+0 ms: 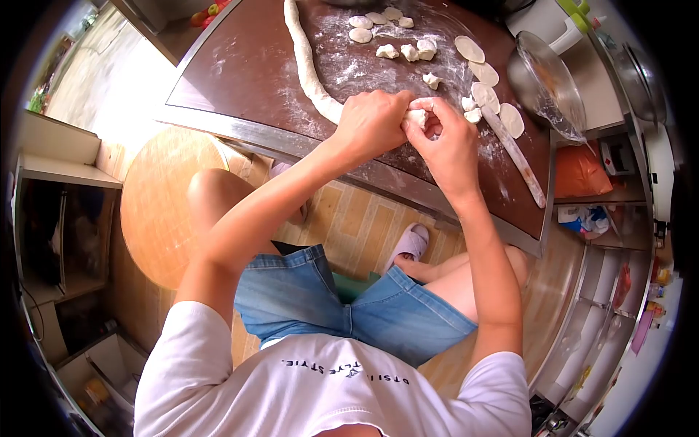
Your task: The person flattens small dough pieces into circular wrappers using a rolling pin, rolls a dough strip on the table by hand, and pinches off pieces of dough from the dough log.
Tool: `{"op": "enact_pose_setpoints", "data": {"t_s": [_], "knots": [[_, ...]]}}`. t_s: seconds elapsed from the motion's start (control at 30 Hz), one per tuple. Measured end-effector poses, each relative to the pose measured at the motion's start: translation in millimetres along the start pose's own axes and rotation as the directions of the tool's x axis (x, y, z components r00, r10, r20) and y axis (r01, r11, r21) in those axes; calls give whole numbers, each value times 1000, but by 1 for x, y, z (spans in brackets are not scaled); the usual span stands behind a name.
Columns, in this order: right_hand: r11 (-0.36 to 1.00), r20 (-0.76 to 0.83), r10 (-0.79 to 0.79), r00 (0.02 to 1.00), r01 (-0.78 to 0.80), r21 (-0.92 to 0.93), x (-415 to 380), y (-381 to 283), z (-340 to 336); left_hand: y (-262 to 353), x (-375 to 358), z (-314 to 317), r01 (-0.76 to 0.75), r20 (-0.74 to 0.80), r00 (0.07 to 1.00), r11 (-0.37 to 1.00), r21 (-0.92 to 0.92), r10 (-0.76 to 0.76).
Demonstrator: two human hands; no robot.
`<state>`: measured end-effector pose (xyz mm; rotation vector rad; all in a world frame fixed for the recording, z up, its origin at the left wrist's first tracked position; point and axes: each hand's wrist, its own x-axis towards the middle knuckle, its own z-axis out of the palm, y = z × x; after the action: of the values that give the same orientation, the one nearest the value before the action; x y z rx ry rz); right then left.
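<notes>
A long rope of dough (309, 76) curves across the floured brown table, and its near end runs into my left hand (373, 125). The fingers of that hand are wrapped round it. My right hand (445, 142) meets the left one, thumb and fingers closed on the dough end (417, 118) that sticks out between them. Just beyond the hands lies a small dough lump (432, 80), with more torn lumps (408, 52) farther back. To the right of my right hand are a floury rolling pin (513, 156) and several flat dough rounds (470, 49).
The table's metal edge (291, 148) runs between my lap and the dough. A metal bowl (546, 80) with a clear cover stands at the right. Small dough discs (360, 35) lie at the back. A round wooden stool (171, 207) is at my left, shelves (601, 291) at my right.
</notes>
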<state>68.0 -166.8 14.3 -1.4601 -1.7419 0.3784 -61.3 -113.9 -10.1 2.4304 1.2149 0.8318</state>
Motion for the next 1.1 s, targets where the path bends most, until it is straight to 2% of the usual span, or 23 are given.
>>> {"op": "enact_pose_setpoints", "data": {"t_s": [0.1,0.17,0.2,0.23,0.27,0.33,0.37,0.4,0.47,0.53,0.6,0.67,0.7,0.83,0.87,0.93,0.97,1.03,1.1], "knots": [[991,-19,-22,1000,19,-132,-2,2,2,5,2,3,46,70,996,991,126,-55],[970,119,173,978,-190,150,2,7,-4,6,4,5,57,116,990,984,169,-77],[913,204,251,946,-301,275,4,8,-6,3,3,5,5,68,998,991,132,-14],[723,375,300,877,-466,511,7,-8,-15,-4,-1,6,-47,18,999,994,97,46],[470,577,215,788,-602,646,8,-32,-21,-10,-3,9,-98,-36,994,993,66,101],[611,258,117,959,-274,742,28,-43,-16,-15,-2,25,41,-6,999,998,48,-41],[928,35,17,999,-29,370,47,-19,-18,-17,-1,18,33,83,996,999,-41,-29],[982,20,-43,999,38,183,57,7,-14,-13,-1,-2,49,157,987,990,-135,-28],[987,59,-86,994,94,-133,57,32,-10,-26,-6,-4,29,218,976,979,-204,17],[995,71,-86,994,90,-49,43,24,-10,-38,-8,0,23,221,974,963,-270,39],[992,209,-82,974,61,108,22,16,-2,-40,-12,4,-4,176,983,958,-287,57],[978,251,-35,967,-18,206,8,23,12,-43,-11,7,-88,81,989,936,-341,123],[962,215,11,977,-69,265,6,27,19,-42,-11,4,-86,91,988,940,-330,123],[834,246,145,958,-252,491,7,26,13,-39,-13,-10,-117,204,974,990,75,100],[848,253,147,956,-253,466,6,21,3,-36,-14,-11,-82,205,976,996,23,76],[884,184,81,980,-155,442,-2,11,-8,-14,-16,-18,-19,215,976,996,-91,38],[903,158,33,987,-98,419,-4,5,-14,-8,-17,-17,-14,161,986,984,-179,44],[929,123,-59,991,9,371,-9,-5,-22,-2,-10,-22,16,231,973,983,-181,26],[968,116,-80,990,49,248,-8,-3,-25,0,-5,-24,26,282,959,985,-172,24]]}}
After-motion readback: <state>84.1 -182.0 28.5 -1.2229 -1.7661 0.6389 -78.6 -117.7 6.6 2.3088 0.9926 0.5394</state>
